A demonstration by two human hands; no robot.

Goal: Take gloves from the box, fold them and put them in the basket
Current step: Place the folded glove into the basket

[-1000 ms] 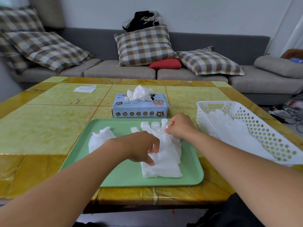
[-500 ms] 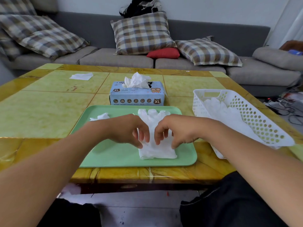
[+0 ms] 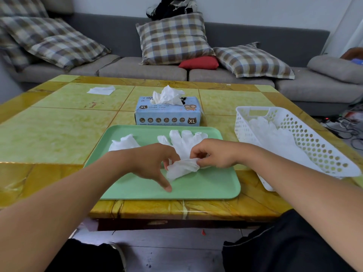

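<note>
Since half a second ago the cuff end of the white glove [image 3: 182, 148] has been lifted off the tray and turned up toward its fingers, where before it lay flat under both hands. The yellow tiled table [image 3: 59, 130] carries everything, with a grey sofa [image 3: 137, 69] and plaid cushions behind it. On the table's right side sits the white perforated basket [image 3: 306, 138], with pale gloves already lying inside it. The green tray [image 3: 206, 185] lies in front of the person, and the blue glove box [image 3: 168, 112] stands just behind it, a glove bunched out of its opening. The glove being folded lies on the tray's middle, its fingers pointing at the box and its raised cuff between the hands. The left hand [image 3: 151, 161] pinches the cuff's left edge with curled fingers, thumb stretched down to the tray. The right hand [image 3: 214, 154] pinches the cuff's right edge. A second crumpled glove [image 3: 123, 143] lies on the tray's left part, and a white tissue [image 3: 101, 90] lies far back on the table.
</note>
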